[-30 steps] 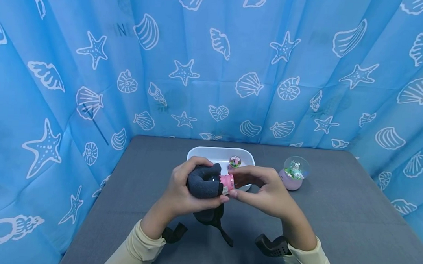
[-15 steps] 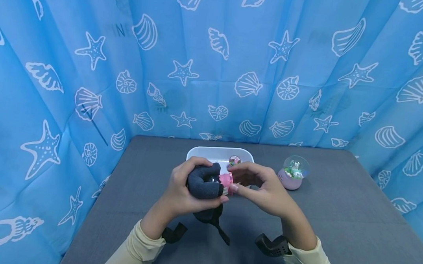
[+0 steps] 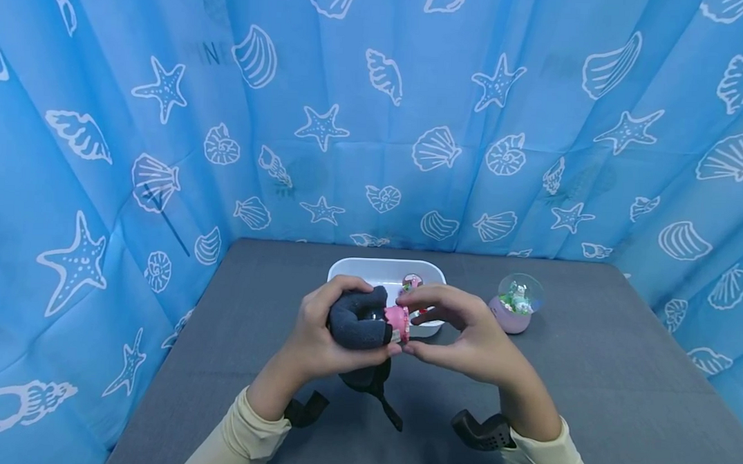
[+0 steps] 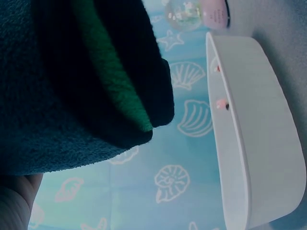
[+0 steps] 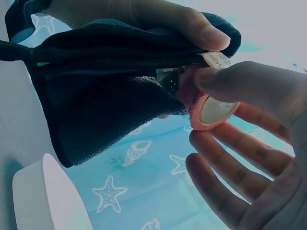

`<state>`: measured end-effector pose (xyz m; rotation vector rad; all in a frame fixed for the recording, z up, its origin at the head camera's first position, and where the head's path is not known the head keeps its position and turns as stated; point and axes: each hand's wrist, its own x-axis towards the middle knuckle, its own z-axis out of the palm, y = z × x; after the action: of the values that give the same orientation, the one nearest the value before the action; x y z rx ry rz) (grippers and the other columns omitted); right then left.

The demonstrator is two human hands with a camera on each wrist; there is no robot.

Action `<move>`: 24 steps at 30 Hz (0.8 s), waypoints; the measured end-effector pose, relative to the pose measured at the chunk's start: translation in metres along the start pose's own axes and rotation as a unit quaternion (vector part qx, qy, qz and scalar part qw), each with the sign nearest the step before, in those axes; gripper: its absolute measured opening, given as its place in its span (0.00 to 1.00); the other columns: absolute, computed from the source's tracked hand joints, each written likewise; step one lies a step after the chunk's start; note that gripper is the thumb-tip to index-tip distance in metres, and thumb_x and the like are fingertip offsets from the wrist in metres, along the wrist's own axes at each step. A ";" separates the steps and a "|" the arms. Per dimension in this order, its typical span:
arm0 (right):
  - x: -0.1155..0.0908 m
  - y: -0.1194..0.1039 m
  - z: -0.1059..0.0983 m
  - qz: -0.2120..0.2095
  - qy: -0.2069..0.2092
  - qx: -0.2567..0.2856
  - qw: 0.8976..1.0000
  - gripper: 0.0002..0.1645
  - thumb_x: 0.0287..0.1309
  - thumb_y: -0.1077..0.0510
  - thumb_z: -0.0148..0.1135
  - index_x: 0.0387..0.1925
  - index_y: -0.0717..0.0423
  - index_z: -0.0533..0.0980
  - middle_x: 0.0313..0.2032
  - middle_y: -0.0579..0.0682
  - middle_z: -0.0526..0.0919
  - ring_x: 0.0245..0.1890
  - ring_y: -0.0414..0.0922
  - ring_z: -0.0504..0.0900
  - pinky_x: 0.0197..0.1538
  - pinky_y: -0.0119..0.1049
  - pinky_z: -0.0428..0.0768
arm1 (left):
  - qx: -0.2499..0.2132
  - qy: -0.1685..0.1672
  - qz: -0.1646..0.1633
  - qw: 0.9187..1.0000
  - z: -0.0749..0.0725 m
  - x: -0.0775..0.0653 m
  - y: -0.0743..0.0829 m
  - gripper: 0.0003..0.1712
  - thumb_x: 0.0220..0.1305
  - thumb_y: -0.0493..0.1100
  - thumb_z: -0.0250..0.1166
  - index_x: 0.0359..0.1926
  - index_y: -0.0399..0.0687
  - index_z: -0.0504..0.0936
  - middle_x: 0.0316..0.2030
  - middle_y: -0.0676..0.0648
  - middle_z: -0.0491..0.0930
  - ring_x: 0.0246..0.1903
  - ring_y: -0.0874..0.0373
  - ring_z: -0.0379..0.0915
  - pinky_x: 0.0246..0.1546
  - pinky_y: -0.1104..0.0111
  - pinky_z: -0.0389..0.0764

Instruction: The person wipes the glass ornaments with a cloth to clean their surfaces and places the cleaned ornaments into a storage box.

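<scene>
Over the front of the white tray (image 3: 385, 267), my left hand (image 3: 323, 334) grips a dark blue fuzzy cloth (image 3: 355, 326) with black edging and a strap hanging below. The cloth wraps around a small snow globe with a pink base (image 3: 396, 319), hiding much of its dome. In the right wrist view, my right hand (image 5: 249, 148) pinches that base between thumb and fingertips. The base's pale round underside (image 5: 217, 110) faces the right palm. The left wrist view shows the cloth's green lining (image 4: 115, 72) inside its fold.
A little globe (image 3: 412, 281) and a partly hidden red-and-white item sit in the tray. Right of it, a larger snow globe with a lilac base (image 3: 513, 314) stands on the grey table (image 3: 590, 366). A blue shell-print curtain (image 3: 376, 121) hangs behind.
My right thumb has slid from the pink base's side to its lower edge, and the fingers have shifted around the base. The left hand's grip on the cloth looks the same.
</scene>
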<state>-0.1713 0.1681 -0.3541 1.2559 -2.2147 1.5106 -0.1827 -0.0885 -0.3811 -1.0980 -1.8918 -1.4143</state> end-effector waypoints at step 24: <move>0.000 0.006 0.004 0.028 0.028 -0.029 0.999 0.23 0.54 0.70 0.75 0.53 0.56 0.85 0.42 0.49 0.91 0.37 0.42 0.89 0.43 0.41 0.90 | 0.000 0.004 0.004 1.000 0.001 0.000 0.002 0.39 0.52 0.60 0.83 0.57 0.45 0.78 0.45 0.46 0.86 0.43 0.56 0.86 0.46 0.61 0.89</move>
<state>-0.1745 0.1656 -0.3594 1.1294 -2.2586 1.4719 -0.1811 -0.0869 -0.3804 -1.0965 -1.8809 -1.4118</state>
